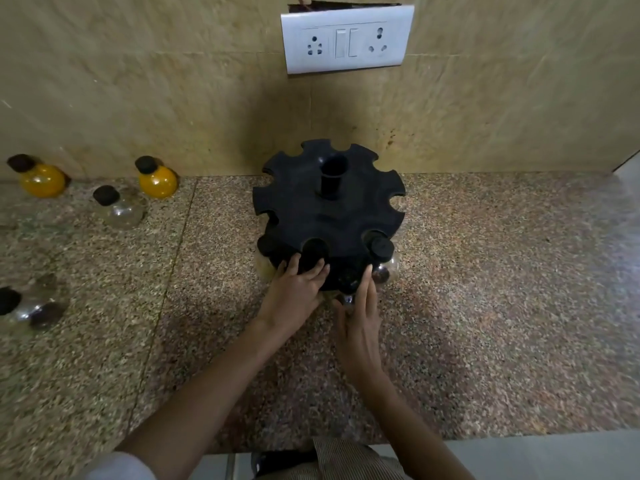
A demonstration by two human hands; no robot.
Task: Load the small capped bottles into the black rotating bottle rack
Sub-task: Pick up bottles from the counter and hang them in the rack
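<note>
Rack (329,209), black and notched, stands on the worktop (485,271) by the wall. Your left hand (298,289) grips a capped bottle (313,252) seated in the front notch. Your right hand (360,327) is flat, its straight fingers touching the rack's lower front just beside a second loaded bottle (382,258). Yellow bottles (157,181) and a clear bottle (121,211) stand well apart to your left.

Centre: black rack (329,209), notched rim, on speckled counter (502,289).
Front slot: black cap (313,251), left hand (298,289) thumb and fingers either side of it; grip unclear.
Right hand (360,320): fingers straight, against rack base.
Lower-right slot: seated bottle (382,252).
Upper left of frame: yellow bottles (157,180), clear bottle (119,207).
</note>
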